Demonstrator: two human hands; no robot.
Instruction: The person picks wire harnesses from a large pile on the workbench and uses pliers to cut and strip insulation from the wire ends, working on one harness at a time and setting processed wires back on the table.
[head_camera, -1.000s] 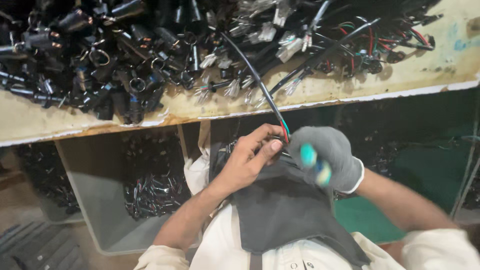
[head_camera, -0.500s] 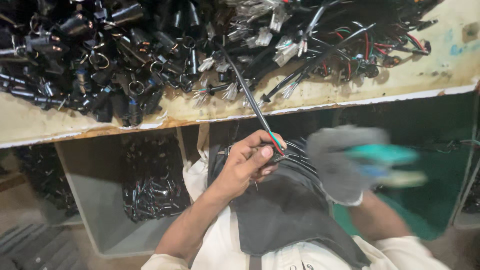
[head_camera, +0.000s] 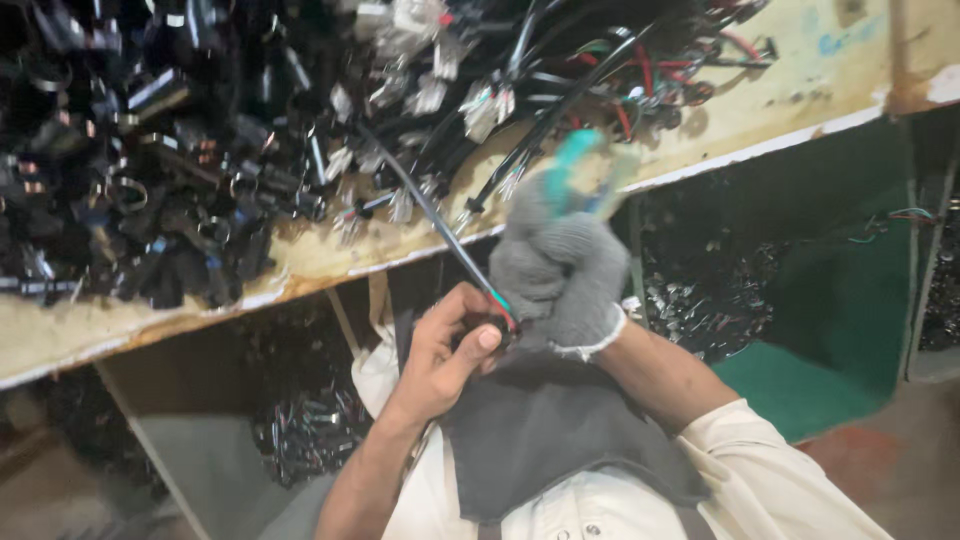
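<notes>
1. The bare left hand (head_camera: 447, 345) pinches the near end of a thin black sheathed cable (head_camera: 432, 213), with red and green inner wires showing at its tip, between thumb and fingers.
2. The cable runs from this grip up and to the left, onto the far worn cream-painted wooden worktop (head_camera: 800, 90).
3. The right hand (head_camera: 560, 275), in a grey knitted glove, is closed around a tool with a teal handle (head_camera: 580, 170); the tool is blurred, so its kind cannot be told.
4. The gloved hand sits just right of the left hand, touching it near the cable tip.
5. On the worktop's far left lies a heap of black connectors and metal clips (head_camera: 130, 160); to the right, a tangle of black, red and green wires with white plugs (head_camera: 560, 80).
6. Below the worktop, an open grey bin (head_camera: 180, 450) holds small dark metal parts.
7. A dark grey apron (head_camera: 560, 430) covers the person's white shirt, near the camera.
</notes>
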